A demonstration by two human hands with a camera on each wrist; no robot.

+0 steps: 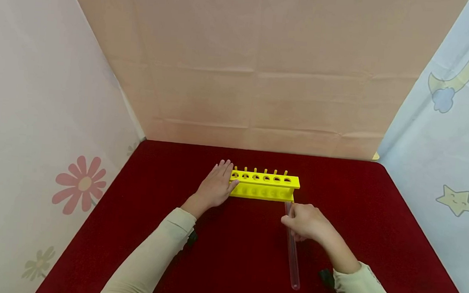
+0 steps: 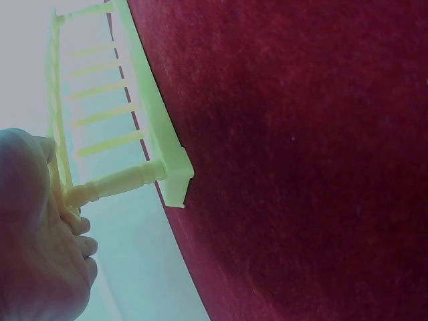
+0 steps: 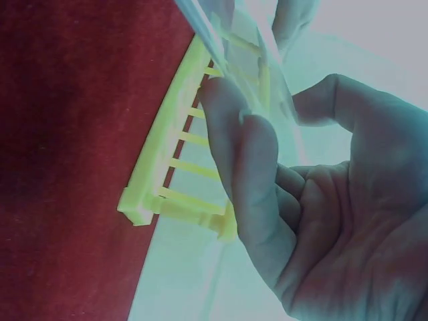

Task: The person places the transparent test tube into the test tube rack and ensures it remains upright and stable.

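Observation:
A yellow test tube rack (image 1: 293,183) stands on the dark red table, with a row of round holes in its top and several pegs along its back. My left hand (image 1: 214,184) grips the rack's left end, thumb in front; in the left wrist view its fingers bend around the top plate's edge. Just in front of the rack's right end, my right hand (image 1: 308,222) pinches a clear test tube (image 1: 293,264) between thumb and fingers. The tube slants, its rounded end toward me. In the right wrist view the see-through tube (image 3: 274,63) passes in front of the rack.
The red table (image 1: 234,264) reaches back to a tan paper backdrop (image 1: 256,75). White printed sheets flank it, with a flower (image 1: 84,183) on the left and a star (image 1: 458,201) on the right.

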